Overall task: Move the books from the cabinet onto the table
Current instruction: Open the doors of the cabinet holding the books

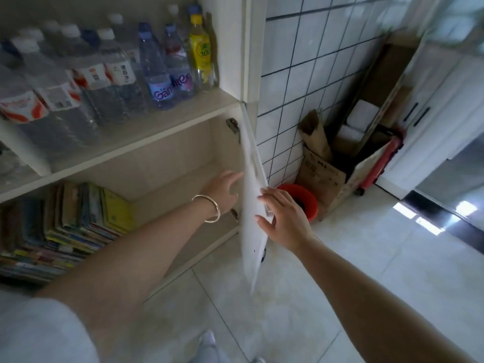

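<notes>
A row of colourful books [65, 226] stands leaning in the lower cabinet compartment at the left. The white cabinet door [252, 205] hangs open, seen edge-on. My left hand [225, 191], with a silver bangle on the wrist, reaches into the compartment just inside the door, fingers spread and empty. My right hand [284, 218] rests on the outer face and edge of the door, fingers apart. The right half of the compartment [167, 179] holds nothing.
Several water bottles [110, 72] fill the shelf above. To the right of the door, a red bucket [301, 200] and cardboard boxes [327, 179] stand against the tiled wall. Pale tiled floor [340, 271] spreads to the right. No table is in view.
</notes>
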